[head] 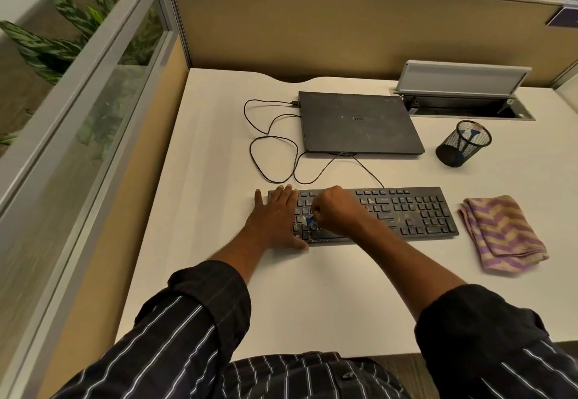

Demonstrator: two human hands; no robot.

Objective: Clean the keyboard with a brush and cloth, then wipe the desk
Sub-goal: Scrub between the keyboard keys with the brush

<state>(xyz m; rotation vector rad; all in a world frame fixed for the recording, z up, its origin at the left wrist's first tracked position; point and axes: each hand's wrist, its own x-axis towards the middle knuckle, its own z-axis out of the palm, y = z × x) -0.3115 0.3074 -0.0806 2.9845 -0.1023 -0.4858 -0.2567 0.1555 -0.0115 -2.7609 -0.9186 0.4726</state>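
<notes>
Bench [215,154]: wide white surface left of keyboard [406,211].
Left hand [275,217]: flat on keyboard's left edge.
Right hand [334,211]: fisted round brush [309,221].

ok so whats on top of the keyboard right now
The left hand lies flat on the left end of the keyboard; the right hand grips a small blue brush on the keys. Yellowish specks dot them. Keys under both hands are hidden.

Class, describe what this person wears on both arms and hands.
The left sleeve and right sleeve are dark with thin pale stripes, rolled up near the elbows. The left hand and right hand show no gloves, rings or watch.
</notes>
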